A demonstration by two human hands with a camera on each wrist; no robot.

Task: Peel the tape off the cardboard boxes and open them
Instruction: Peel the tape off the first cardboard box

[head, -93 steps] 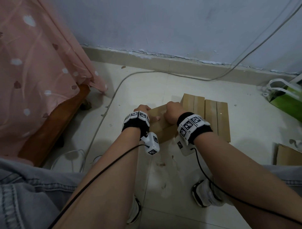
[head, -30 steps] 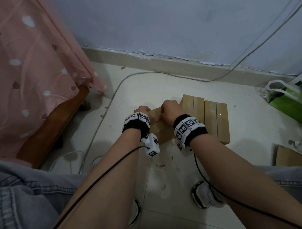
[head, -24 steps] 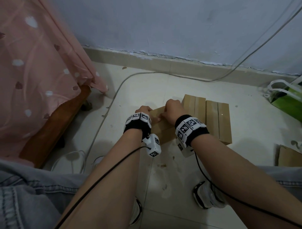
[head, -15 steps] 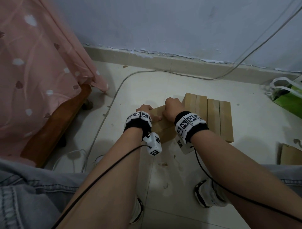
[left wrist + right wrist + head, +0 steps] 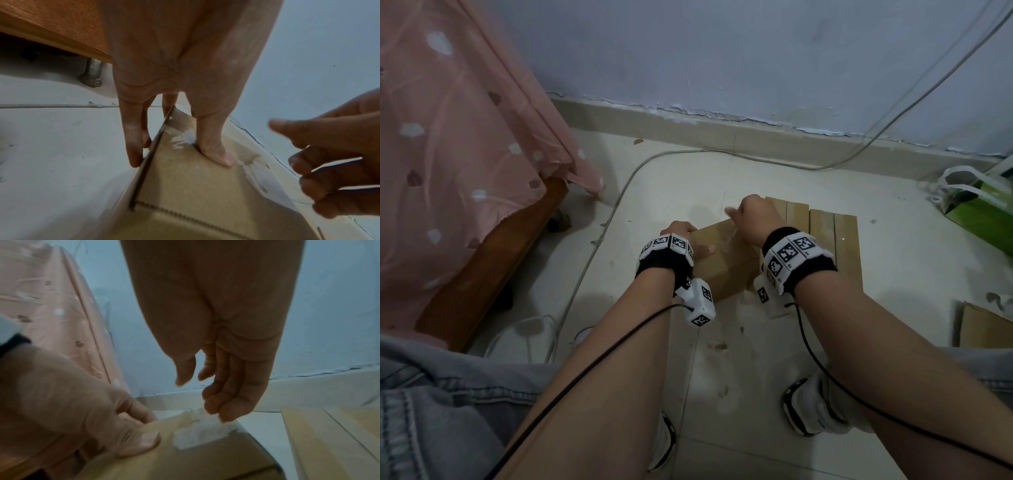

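From the head view, the person is crouching over a cardboard box (image 5: 726, 260) that is sitting on the floor (image 5: 722, 171), just beside a row of other boxes (image 5: 822, 236) lying flat. The left hand (image 5: 683, 236) is bracing the box's near-left corner, thumb lying on top. The right hand (image 5: 751, 216) is hovering above the far end of the lid with fingers curled; whether it is pinching anything is not clear from here.

From the left wrist view, the left hand (image 5: 174, 100) is clamping the box (image 5: 195, 186): fingers down the side wall, thumb pressing on the lid beside the clear tape (image 5: 180, 139).

From the right wrist view, the right hand (image 5: 224, 369) is hanging loosely curled above a wrinkled, whitened tape end (image 5: 197, 431), the fingertips (image 5: 226, 417) close to it or just touching, gripping nothing that I can see.

My reading: the tape-peeling step on this box is under way, with the end loosened but not lifted. The next move calls for pinching that crumpled end firmly and drawing it back along the seam while the left hand is holding the box down.
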